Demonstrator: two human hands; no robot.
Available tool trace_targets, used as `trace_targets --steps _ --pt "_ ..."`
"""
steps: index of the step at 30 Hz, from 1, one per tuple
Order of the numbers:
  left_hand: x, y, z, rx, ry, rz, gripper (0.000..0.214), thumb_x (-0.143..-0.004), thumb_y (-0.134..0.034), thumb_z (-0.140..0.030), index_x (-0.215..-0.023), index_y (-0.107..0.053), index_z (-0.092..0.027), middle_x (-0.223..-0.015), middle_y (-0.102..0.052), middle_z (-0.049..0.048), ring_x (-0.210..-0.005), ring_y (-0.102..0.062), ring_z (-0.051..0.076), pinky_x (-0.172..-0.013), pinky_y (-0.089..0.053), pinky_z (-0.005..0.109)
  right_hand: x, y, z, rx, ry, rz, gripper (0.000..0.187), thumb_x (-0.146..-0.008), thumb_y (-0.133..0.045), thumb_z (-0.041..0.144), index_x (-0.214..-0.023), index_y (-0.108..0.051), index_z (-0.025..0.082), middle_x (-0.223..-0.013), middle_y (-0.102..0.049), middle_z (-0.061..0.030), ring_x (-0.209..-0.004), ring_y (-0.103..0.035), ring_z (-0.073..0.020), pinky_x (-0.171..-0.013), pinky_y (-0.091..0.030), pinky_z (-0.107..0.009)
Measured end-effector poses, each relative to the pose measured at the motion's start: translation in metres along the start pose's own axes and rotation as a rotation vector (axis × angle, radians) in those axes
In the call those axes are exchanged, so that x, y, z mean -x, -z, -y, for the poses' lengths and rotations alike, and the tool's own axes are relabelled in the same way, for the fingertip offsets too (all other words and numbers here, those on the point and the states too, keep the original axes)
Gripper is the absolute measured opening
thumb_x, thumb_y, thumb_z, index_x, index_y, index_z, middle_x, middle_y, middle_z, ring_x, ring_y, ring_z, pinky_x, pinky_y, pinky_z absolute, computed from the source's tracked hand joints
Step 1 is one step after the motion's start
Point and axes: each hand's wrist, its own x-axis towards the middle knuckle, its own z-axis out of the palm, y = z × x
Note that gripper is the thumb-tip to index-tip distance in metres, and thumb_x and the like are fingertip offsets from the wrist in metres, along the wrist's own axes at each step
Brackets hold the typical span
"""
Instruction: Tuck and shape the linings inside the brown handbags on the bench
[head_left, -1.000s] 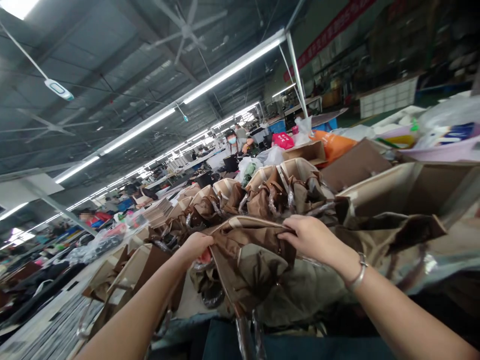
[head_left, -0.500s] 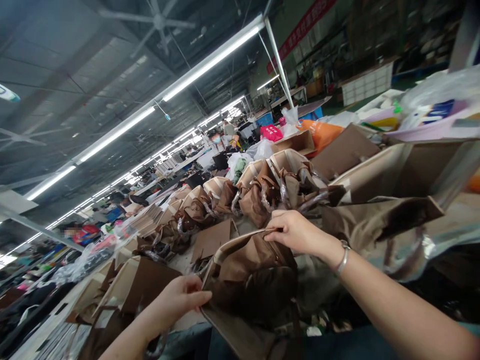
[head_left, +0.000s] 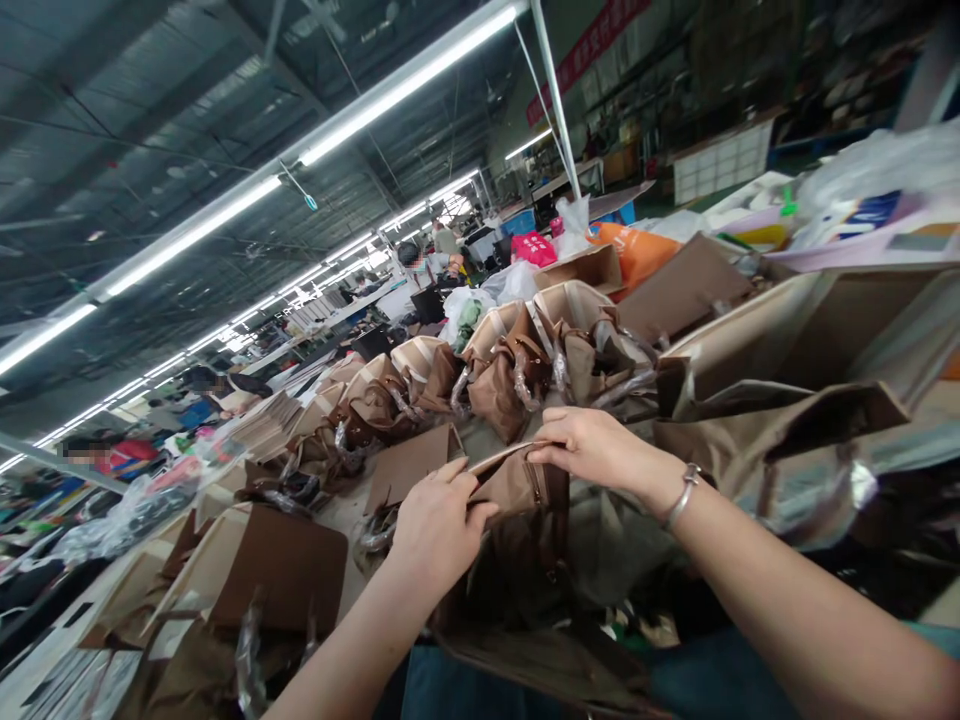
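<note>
A brown handbag [head_left: 517, 570] is in front of me at the table's near edge, its opening facing up and its lower part in shadow. My left hand [head_left: 442, 515] pinches the bag's upper edge, thumb on one side and fingers over the other. A short way to the right, my right hand [head_left: 589, 445], with a silver bracelet at the wrist, grips the same edge between thumb and fingers. Behind the hands lies a flat brown board [head_left: 412, 462].
Several brown bags [head_left: 499, 385] with plastic-wrapped handles stand in a row behind. More bags [head_left: 277, 570] are at the left, and a larger open bag [head_left: 795, 430] at the right. An orange bag [head_left: 634, 255] and a lilac tray [head_left: 862, 245] lie at the back right. People work far off.
My left hand has moved up and right along the bag's edge, closer to my right hand. The bag's rim, spread wide before, is now drawn together between them. The view has shifted slightly.
</note>
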Motion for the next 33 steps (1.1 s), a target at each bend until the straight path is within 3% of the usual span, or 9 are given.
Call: trace_targets --steps 4,11,17,21,25,33 --pt "-0.003 -0.008 0.013 0.123 -0.048 -0.08 0.017 -0.085 -0.049 -0.028 -0.078 -0.064 -0.022 -0.124 -0.058 0.0038 -0.105 -0.059 0.023 -0.09 -0.047 0.038 0.002 0.002 -0.008 -0.164 0.148 0.021 0.028 -0.09 -0.052 0.037 -0.106 -0.065 0.019 -0.093 -0.06 -0.0041 -0.083 -0.056 -0.0144 -0.073 -0.04 -0.023" --pt "-0.009 -0.014 0.033 0.33 -0.126 -0.172 0.017 -0.084 -0.051 -0.027 -0.07 -0.058 -0.02 -0.108 -0.066 0.0069 -0.097 -0.062 0.02 -0.086 -0.047 0.033 -0.001 -0.009 -0.005 -0.119 0.147 -0.05 0.026 -0.092 -0.048 0.032 -0.082 -0.067 0.017 -0.075 -0.056 -0.0024 -0.071 -0.052 -0.0125 -0.065 -0.037 -0.022" --pt "-0.02 -0.018 0.047 0.343 -0.119 -0.186 0.02 -0.08 -0.058 -0.031 -0.063 -0.057 -0.019 -0.079 -0.067 0.004 -0.082 -0.063 0.018 -0.077 -0.047 0.028 -0.002 -0.005 0.007 -0.017 0.156 0.013 0.035 -0.095 -0.04 0.033 -0.075 -0.063 0.017 -0.072 -0.054 -0.002 -0.067 -0.05 -0.0118 -0.063 -0.035 -0.023" --pt "-0.024 -0.018 0.052 0.401 -0.105 -0.197 0.021 -0.077 -0.059 -0.027 -0.058 -0.055 -0.018 -0.071 -0.065 0.0032 -0.077 -0.063 0.017 -0.074 -0.046 0.027 -0.004 -0.002 0.015 -0.001 0.123 0.035 0.033 -0.092 -0.045 0.044 -0.1 -0.065 0.018 -0.084 -0.059 -0.0043 -0.075 -0.054 -0.0146 -0.067 -0.038 -0.024" --pt "-0.028 -0.019 0.053 0.543 -0.146 -0.203 0.025 -0.075 -0.056 -0.017 -0.051 -0.05 -0.018 -0.075 -0.066 0.0038 -0.078 -0.062 0.016 -0.07 -0.045 0.025 -0.007 -0.012 0.015 -0.033 0.099 -0.036 0.048 -0.083 -0.057 0.051 -0.119 -0.058 0.018 -0.094 -0.061 -0.0078 -0.082 -0.056 -0.0179 -0.071 -0.042 -0.026" --pt "-0.03 -0.021 0.059 0.62 -0.118 -0.184 0.024 -0.075 -0.058 -0.02 -0.052 -0.05 -0.018 -0.08 -0.068 0.0044 -0.079 -0.062 0.016 -0.071 -0.045 0.026 -0.015 -0.028 0.01 -0.157 0.049 -0.093 0.026 -0.09 -0.051 0.038 -0.09 -0.069 0.019 -0.079 -0.06 -0.0048 -0.076 -0.055 -0.0149 -0.069 -0.042 -0.025"
